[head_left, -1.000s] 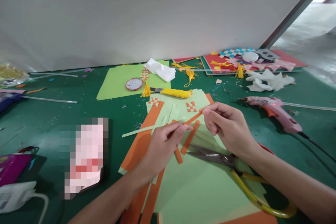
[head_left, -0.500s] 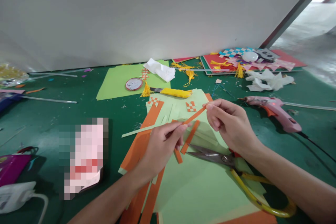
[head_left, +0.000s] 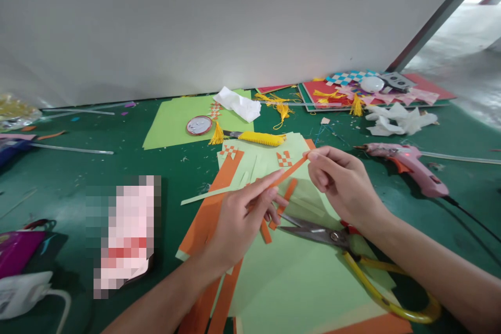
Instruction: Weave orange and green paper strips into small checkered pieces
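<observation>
On the green table (head_left: 172, 164), from the left, a magenta box (head_left: 19, 250) stands behind a white plug (head_left: 25, 292); a pixelated pink object (head_left: 127, 235) lies next; farther back, a bright green sheet (head_left: 160, 130) bears a red-rimmed round dish (head_left: 199, 125) and part of a crumpled white tissue (head_left: 240, 106); wide orange paper (head_left: 201, 219) lies partly under the left hand (head_left: 240, 214), whose index finger stretches along the narrow orange strip (head_left: 295, 168) with the thumb slightly apart below it, though I cannot tell whether they grip it; a yellow-handled knife (head_left: 261, 139) lies beyond; the strip slants up to the right, above pale green paper (head_left: 285, 287) and near a small checkered weave (head_left: 284, 158); scissors (head_left: 334, 236) with yellow handles rest on that paper, blades pointing left; the right hand (head_left: 344, 180) pinches the strip's far end between closed thumb and index finger, the others curled; a pink glue gun (head_left: 410, 160) lies farthest right, well apart.
</observation>
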Demonstrator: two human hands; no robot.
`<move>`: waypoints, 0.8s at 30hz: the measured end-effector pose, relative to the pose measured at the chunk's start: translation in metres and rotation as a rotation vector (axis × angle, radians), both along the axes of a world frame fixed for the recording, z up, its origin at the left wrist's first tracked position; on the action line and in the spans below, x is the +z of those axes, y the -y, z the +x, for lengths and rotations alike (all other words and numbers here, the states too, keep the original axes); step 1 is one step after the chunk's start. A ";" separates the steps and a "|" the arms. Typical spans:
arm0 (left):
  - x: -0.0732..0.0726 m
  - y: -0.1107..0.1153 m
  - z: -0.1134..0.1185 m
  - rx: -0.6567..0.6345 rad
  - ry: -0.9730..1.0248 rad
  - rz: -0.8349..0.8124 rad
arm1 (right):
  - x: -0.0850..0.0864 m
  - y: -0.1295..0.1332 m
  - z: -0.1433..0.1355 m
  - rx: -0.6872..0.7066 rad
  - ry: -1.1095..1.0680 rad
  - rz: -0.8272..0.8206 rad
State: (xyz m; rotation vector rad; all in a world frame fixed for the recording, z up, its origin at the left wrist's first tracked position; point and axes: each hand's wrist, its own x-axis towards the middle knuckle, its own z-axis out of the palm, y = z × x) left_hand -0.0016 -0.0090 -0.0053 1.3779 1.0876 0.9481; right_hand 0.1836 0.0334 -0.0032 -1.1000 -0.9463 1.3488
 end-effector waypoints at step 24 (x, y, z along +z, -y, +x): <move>0.001 0.001 0.000 0.043 -0.109 0.055 | -0.001 -0.002 0.003 -0.011 -0.002 0.007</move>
